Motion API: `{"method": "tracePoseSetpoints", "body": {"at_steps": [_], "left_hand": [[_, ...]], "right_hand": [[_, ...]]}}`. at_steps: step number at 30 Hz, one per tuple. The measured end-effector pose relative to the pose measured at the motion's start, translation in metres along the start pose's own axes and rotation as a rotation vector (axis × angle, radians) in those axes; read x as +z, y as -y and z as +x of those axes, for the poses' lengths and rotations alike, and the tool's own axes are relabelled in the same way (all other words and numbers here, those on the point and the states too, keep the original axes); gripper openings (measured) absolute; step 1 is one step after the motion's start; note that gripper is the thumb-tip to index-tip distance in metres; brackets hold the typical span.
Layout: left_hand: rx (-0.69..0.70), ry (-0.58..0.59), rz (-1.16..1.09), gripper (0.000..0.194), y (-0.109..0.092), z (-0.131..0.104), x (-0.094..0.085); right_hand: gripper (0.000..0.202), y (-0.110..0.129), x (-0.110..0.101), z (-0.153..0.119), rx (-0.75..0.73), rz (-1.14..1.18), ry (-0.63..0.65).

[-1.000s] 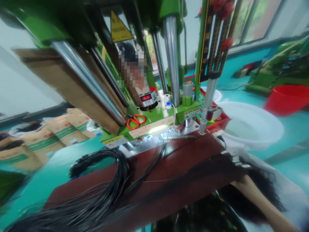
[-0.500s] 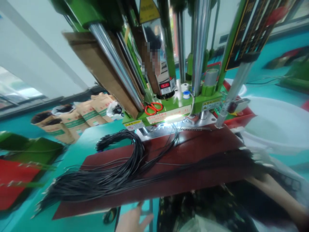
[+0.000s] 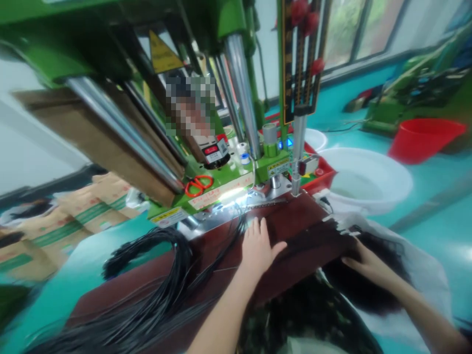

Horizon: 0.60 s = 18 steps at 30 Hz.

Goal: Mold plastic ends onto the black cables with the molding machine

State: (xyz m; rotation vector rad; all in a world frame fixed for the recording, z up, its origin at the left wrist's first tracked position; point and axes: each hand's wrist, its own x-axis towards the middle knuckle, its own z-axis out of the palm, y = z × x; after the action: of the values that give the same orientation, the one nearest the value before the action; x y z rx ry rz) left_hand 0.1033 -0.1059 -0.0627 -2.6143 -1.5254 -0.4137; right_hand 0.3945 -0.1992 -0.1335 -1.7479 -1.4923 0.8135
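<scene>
My left hand [image 3: 257, 248] is over the brown board [image 3: 291, 216], fingers stretched out and thumb apart, close to the thin black cables at the press's metal mould plate [image 3: 206, 216]. No object shows in it. My right hand [image 3: 370, 260] is at the right end of the board, beside the tips of a black cable bundle [image 3: 313, 238]. Its thumb and fingers are apart; blur hides whether they touch the cables. A larger looped bundle of black cables [image 3: 177, 260] lies across the left of the board, its far end over the edge.
The green press [image 3: 267, 167] stands ahead, with orange-handled scissors [image 3: 199, 186] on its ledge. At the right are a white bag with black cables [image 3: 391, 265], a white tub [image 3: 372, 177] and a red bucket [image 3: 424, 140]. Paper sacks [image 3: 88, 206] stand at the left.
My left hand has moved up from below the board's front edge to above it, towards the press. My right hand stays by the cable tips. The view has turned right.
</scene>
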Motion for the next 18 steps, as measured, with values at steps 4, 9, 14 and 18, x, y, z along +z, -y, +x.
{"method": "tracePoseSetpoints", "body": {"at_steps": [4,9,14,18], "left_hand": [[0.012,0.029,0.052,0.075,-0.012,0.000,-0.009],[0.016,0.157,0.039,0.050,-0.028,-0.012,-0.020],[0.022,0.297,0.024,0.041,-0.038,-0.015,-0.024],[0.022,0.473,-0.014,0.028,-0.047,-0.009,-0.030]], "right_hand": [[0.080,-0.024,-0.001,-0.013,0.003,0.014,0.030],[0.072,-0.029,0.003,-0.020,-0.016,0.038,0.055],[0.067,-0.022,0.006,-0.020,-0.051,0.005,0.098],[0.066,-0.024,0.008,-0.022,-0.075,-0.027,0.095]]}}
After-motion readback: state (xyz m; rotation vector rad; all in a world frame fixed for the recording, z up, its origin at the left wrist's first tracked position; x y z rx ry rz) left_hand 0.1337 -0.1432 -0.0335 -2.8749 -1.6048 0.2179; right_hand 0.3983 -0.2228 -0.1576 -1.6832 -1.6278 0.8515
